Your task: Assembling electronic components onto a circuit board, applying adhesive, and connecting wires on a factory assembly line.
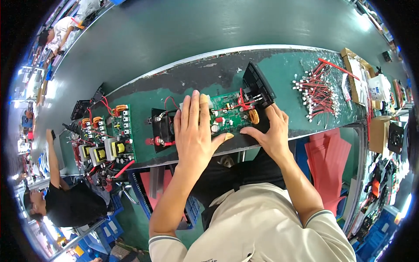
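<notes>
A green circuit board (232,114) lies on the bench in front of me, with a copper-wound coil (253,116) and red wires. A black vented end panel (258,85) stands tilted at its right end. At its left end is a black fan-like part (163,129) with red and black terminals. My left hand (194,126) lies flat over the board's left part, fingers stretched out, hiding what is beneath. My right hand (273,131) is around the lower corner of the end panel, thumb at the board's near edge and fingers on the panel's outer side.
More populated boards (118,135) crowd the bench at left. A pile of red-and-black wire leads (319,91) lies at right, near a cardboard box (355,78). Red sheets (328,163) are below the bench edge. A co-worker in black (74,203) is at left; another person (59,35) is far left.
</notes>
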A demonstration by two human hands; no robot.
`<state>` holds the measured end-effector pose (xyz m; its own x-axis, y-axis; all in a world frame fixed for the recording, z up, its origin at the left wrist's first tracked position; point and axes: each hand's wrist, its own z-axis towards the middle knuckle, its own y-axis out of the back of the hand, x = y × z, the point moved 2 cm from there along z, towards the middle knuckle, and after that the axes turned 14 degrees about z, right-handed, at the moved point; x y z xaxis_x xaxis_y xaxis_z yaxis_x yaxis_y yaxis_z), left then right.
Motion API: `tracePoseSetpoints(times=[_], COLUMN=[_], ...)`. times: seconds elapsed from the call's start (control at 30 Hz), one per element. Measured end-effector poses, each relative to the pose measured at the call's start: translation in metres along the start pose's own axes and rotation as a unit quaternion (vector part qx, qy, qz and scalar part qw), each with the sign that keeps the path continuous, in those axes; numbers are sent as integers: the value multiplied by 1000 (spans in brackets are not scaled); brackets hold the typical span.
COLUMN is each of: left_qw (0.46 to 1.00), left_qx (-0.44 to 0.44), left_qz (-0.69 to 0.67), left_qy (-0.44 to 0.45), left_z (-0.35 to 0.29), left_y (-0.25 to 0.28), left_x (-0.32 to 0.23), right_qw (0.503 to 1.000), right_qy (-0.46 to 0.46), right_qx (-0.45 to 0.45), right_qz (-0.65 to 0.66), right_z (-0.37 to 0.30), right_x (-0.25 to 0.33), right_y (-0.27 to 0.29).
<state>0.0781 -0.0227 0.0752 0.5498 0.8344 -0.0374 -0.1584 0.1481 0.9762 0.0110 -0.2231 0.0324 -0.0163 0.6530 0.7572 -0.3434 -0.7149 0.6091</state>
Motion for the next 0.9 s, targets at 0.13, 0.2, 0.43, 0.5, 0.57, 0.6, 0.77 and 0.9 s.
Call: tracePoseSetpoints(times=[0.13, 0.2, 0.43, 0.5, 0.57, 0.6, 0.77, 0.9], left_qw=[999, 998, 998, 997, 997, 996, 997, 996], left_qx=[26, 21, 26, 25, 24, 19, 13, 17], left_qz=[26, 35, 22, 19, 18, 15, 15, 29], left_qy=[30, 37, 60, 68, 75, 81, 81, 79], left_z=[-2, -2, -4, -3, -2, -2, -5, -5], left_y=[-1, -3, -7, -8, -9, -9, -14, -14], left_x=[-4, -5, -5, -7, -9, -9, -6, -6], right_qw=[999, 997, 998, 997, 998, 998, 997, 996], right_qy=[-47, -69, -64, -80, -66, -69, -78, -86], right_qx=[20, 41, 10, 11, 8, 11, 5, 0], right_qz=[12, 18, 18, 17, 1, 1, 16, 7], right_z=[2, 5, 5, 3, 3, 4, 7, 4], right_x=[6, 7, 12, 11, 11, 11, 14, 12], right_y=[2, 2, 1, 0, -1, -2, -6, -8])
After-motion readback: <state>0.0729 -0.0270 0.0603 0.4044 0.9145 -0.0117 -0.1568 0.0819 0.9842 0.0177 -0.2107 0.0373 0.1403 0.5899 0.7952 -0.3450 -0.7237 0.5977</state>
